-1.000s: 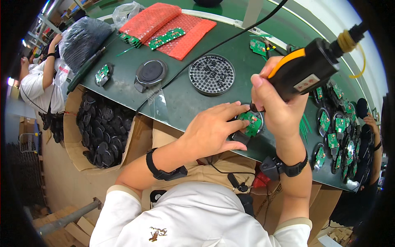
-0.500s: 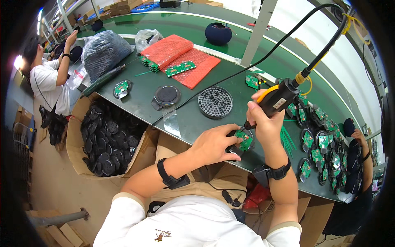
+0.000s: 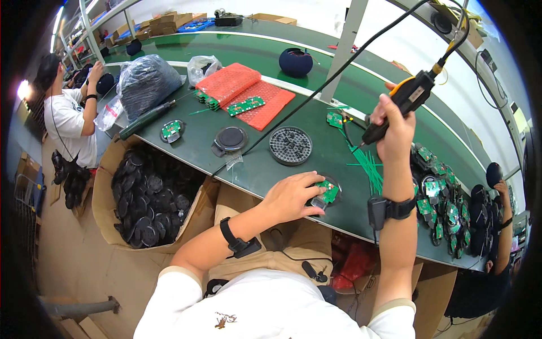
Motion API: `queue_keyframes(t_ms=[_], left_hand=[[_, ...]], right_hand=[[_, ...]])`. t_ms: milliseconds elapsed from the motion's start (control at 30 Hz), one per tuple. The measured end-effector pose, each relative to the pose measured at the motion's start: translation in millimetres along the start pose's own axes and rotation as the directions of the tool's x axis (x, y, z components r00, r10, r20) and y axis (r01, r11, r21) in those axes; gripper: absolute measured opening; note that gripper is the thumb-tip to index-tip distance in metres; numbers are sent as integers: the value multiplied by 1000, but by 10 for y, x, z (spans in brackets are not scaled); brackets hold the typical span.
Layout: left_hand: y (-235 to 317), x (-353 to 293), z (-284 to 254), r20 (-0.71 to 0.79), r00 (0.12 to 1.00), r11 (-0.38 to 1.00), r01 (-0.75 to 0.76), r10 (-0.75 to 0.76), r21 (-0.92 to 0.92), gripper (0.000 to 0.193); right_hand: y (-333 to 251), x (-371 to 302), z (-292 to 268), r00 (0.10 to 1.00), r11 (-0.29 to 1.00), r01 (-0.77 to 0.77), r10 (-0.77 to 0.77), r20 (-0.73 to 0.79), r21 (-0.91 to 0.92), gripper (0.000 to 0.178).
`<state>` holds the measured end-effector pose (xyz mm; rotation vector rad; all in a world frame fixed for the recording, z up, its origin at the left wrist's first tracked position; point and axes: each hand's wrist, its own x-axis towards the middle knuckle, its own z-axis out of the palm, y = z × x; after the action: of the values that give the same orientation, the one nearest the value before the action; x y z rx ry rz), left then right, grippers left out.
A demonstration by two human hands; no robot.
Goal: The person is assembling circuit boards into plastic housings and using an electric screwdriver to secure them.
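At the bench's near edge, a round black housing with a green circuit board [image 3: 329,192] lies under my left hand [image 3: 291,196]. The thumb and fingers of that hand grip its left side. My right hand [image 3: 395,131] is wrapped round a black and yellow electric screwdriver [image 3: 414,97], held up to the right of the board. The screwdriver's tip points down and left, apart from the board. A round dish [image 3: 290,163] of small dark screws sits beyond my left hand. To its left is a black round housing [image 3: 230,137] without a visible board.
Boards on housings [image 3: 435,189] crowd the right, beside green ties [image 3: 370,172]. Red bubble wrap [image 3: 271,107] with circuit boards [image 3: 247,106] lies farther back. A carton [image 3: 107,226] of black housings stands at left. A cable crosses the bench. Co-workers [image 3: 73,113] are at both sides.
My right hand has lifted the screwdriver off the circuit board and moved it up and to the right. My left hand stays on the housing.
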<state>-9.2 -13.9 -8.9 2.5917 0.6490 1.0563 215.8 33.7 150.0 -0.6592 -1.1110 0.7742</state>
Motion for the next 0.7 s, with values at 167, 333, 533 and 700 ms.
queue_keyframes(t_ms=[167, 333, 533, 700], left_hand=[[31, -17, -38, 54, 995, 995, 87, -84, -52, 49], [34, -27, -56, 84, 987, 988, 140, -134, -68, 50], [-33, -47, 1, -9, 999, 998, 45, -45, -42, 53], [-31, -32, -38, 23, 998, 993, 62, -60, -104, 58]], right_hand=[[-173, 149, -45, 998, 999, 23, -22, 55, -22, 38], [-56, 190, -123, 998, 960, 69, -65, 24, -272, 39], [115, -236, -622, 977, 443, -164, 196, -83, -881, 43], [442, -1362, -635, 812, 502, -313, 581, 47, -806, 41]])
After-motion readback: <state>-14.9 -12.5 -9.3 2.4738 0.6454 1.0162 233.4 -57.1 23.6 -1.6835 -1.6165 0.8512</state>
